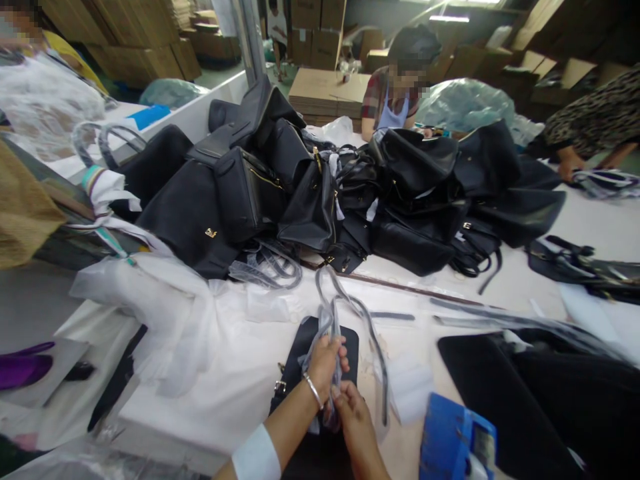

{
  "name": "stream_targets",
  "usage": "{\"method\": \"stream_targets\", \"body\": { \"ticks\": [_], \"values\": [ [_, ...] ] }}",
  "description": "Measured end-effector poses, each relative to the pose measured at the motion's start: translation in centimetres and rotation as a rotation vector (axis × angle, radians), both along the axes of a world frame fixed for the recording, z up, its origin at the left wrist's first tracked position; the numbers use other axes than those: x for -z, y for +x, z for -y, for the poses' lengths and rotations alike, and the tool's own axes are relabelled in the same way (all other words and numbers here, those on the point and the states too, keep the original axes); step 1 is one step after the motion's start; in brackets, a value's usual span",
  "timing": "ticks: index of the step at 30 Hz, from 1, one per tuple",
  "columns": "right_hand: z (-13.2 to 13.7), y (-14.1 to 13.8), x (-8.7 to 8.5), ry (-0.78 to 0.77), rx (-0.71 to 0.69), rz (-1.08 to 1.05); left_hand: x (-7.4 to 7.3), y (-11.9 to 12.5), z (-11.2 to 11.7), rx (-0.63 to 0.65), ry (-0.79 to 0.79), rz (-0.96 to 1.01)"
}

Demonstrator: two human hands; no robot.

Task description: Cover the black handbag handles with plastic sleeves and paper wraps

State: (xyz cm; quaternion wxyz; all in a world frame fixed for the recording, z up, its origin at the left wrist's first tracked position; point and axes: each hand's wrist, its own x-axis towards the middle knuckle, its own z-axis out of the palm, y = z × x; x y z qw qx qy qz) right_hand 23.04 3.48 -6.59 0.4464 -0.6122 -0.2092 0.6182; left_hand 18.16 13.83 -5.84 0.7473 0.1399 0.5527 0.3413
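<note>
Both hands work clear plastic wrap on a black bag's handle at the table's near edge.

The black bag (pixel 305 347) lies flat so its wrapped handle (pixel 333 293) loops free; the left hand (pixel 325 363) is closed around the plastic wrap (pixel 320 333), and the right hand (pixel 353 410) pinches its lower end, keeping it taut. White tissue (pixel 200 333) lies left, a blue tape dispenser (pixel 450 433) right, a pile of black bags (pixel 325 193) mid-table; a seated person (pixel 400 87) works at the far edge.

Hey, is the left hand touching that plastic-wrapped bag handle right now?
Touching. The head view shows the left hand closed around the plastic-wrapped handle above the black bag.
</note>
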Motion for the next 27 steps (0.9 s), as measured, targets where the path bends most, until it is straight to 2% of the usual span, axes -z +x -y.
{"method": "stream_targets", "body": {
  "ticks": [5, 9, 16, 18, 20, 23, 27],
  "values": [
    [0.2, -0.3, -0.8, 0.054, -0.048, 0.299, 0.0, -0.3, 2.2, -0.008, -0.007, -0.128],
    [0.2, 0.1, -2.1, 0.095, -0.095, 0.467, -0.7, -0.9, 3.8, -0.034, 0.002, -0.125],
    [0.7, 6.7, -4.0, 0.124, -0.038, 0.549, -2.1, -2.4, 5.8, -0.027, -0.074, -0.049],
    [0.8, 7.3, -4.1, 0.124, -0.019, 0.561, -2.2, -2.7, 6.2, 0.006, -0.062, -0.077],
    [0.6, 6.1, -4.1, 0.117, -0.026, 0.55, -2.3, -2.8, 6.4, 0.04, -0.033, -0.089],
    [0.1, 2.6, -3.5, 0.108, -0.065, 0.513, -2.4, -2.9, 6.4, 0.073, 0.018, -0.077],
    [-0.5, -0.2, -2.2, 0.119, -0.122, 0.458, -2.7, -3.1, 4.9, 0.136, 0.116, -0.105]
  ]
}}
